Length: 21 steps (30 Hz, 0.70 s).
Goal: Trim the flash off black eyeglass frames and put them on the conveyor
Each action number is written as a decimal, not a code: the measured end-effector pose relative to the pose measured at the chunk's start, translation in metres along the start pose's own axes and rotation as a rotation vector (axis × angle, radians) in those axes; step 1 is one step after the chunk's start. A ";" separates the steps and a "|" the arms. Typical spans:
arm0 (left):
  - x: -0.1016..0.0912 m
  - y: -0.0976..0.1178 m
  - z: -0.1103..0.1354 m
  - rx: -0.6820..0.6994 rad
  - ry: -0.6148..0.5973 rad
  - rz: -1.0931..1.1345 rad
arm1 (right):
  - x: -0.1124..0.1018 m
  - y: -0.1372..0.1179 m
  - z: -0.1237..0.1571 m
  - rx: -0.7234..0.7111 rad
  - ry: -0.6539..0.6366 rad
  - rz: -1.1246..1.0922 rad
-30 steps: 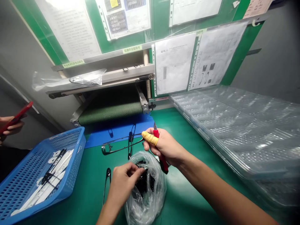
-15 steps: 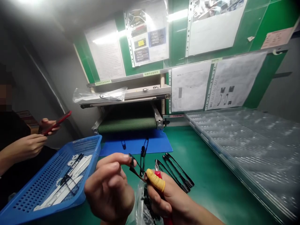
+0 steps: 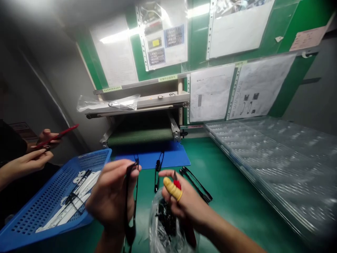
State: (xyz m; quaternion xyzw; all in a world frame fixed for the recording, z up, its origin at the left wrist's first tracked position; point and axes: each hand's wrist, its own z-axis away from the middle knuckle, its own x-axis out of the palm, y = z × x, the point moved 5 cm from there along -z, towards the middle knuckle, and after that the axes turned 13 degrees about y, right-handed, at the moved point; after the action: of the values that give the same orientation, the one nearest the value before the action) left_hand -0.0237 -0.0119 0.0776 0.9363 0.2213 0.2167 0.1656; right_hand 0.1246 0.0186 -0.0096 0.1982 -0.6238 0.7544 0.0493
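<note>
My left hand (image 3: 113, 193) is closed, pinching the top of a long, narrow black plastic loop (image 3: 130, 225) that hangs down on its right. My right hand (image 3: 184, 196), with a yellow finger cot (image 3: 172, 189) on its thumb, is wrapped around a red-handled tool that looks like pliers (image 3: 177, 183); a pointed metal tip shows above the fingers and most of the tool is hidden. Below that hand sits a clear plastic bag (image 3: 156, 228) with small black parts inside. More black loops (image 3: 196, 184) lie on the green table to the right, and another black loop (image 3: 157, 172) lies ahead.
A blue basket (image 3: 59, 177) with white and black parts stands at left. Ahead, a small conveyor (image 3: 140, 137) ends above a blue sheet (image 3: 173, 158). Clear plastic trays (image 3: 263, 158) are stacked at right. A co-worker's hands (image 3: 39, 154) hold a red object at far left.
My hands have moved apart. The left has swung left and now holds a black loop hanging down; the right has let go of the black part and keeps the red-handled pliers.
</note>
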 end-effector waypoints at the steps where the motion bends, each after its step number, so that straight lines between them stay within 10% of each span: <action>1: 0.005 -0.008 0.005 -0.167 -0.126 0.057 | -0.005 -0.013 0.000 -0.129 0.002 0.060; 6: 0.018 -0.035 0.050 -0.680 -0.704 0.015 | -0.017 -0.052 0.009 -0.638 -0.065 0.575; 21: -0.001 -0.035 0.062 -1.019 -0.681 -0.085 | -0.008 -0.038 0.010 -0.617 -0.333 0.853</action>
State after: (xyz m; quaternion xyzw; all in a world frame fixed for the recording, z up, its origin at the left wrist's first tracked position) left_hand -0.0072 0.0044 0.0102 0.7464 0.0616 -0.0230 0.6623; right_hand 0.1464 0.0191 0.0240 0.0209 -0.8404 0.4479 -0.3045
